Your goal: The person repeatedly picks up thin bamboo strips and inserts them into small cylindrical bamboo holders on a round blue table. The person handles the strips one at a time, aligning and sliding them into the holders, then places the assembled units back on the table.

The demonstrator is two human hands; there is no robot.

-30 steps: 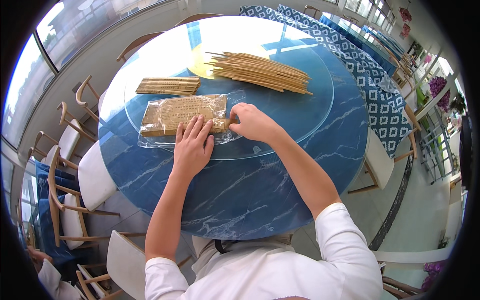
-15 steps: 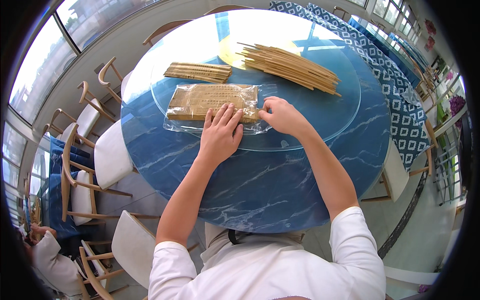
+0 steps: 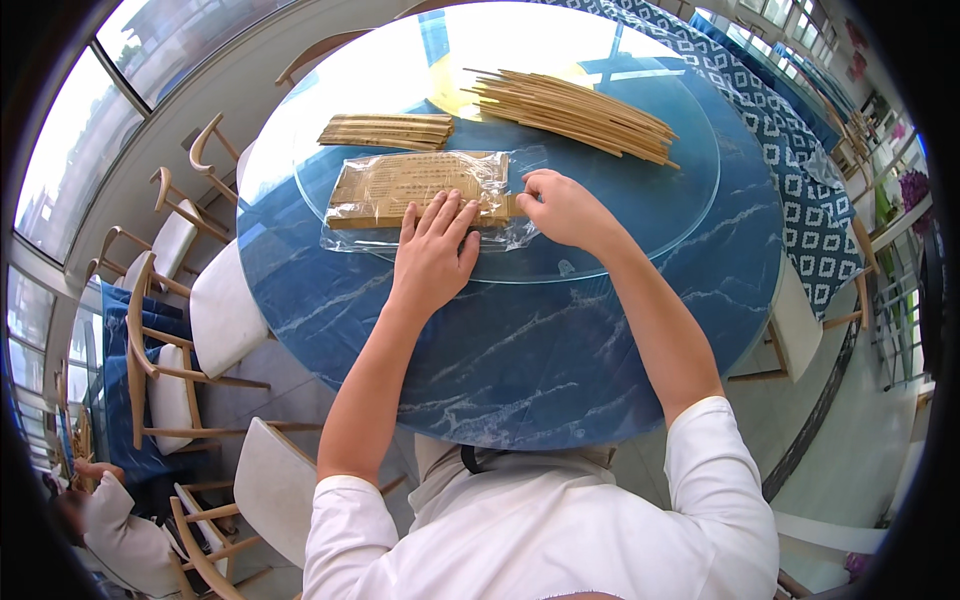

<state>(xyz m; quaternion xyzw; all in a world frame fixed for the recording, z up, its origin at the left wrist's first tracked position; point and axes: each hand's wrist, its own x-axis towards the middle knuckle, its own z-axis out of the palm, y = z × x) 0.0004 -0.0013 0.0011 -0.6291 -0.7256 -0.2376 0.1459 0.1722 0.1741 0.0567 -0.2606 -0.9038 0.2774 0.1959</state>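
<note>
Packing step: left hand lies flat, fingers spread, pinning the clear bag of sticks; right hand pinches the bag's open end; sealing it likely comes next.

Both forearms reach away from the body, bare below short white sleeves. The left hand lies flat, palm down, fingers straight, slightly spread and pointing to the far side. The right hand, just to its right, is curled, knuckles up, fingertips tucked under and turned toward the left hand.
</note>
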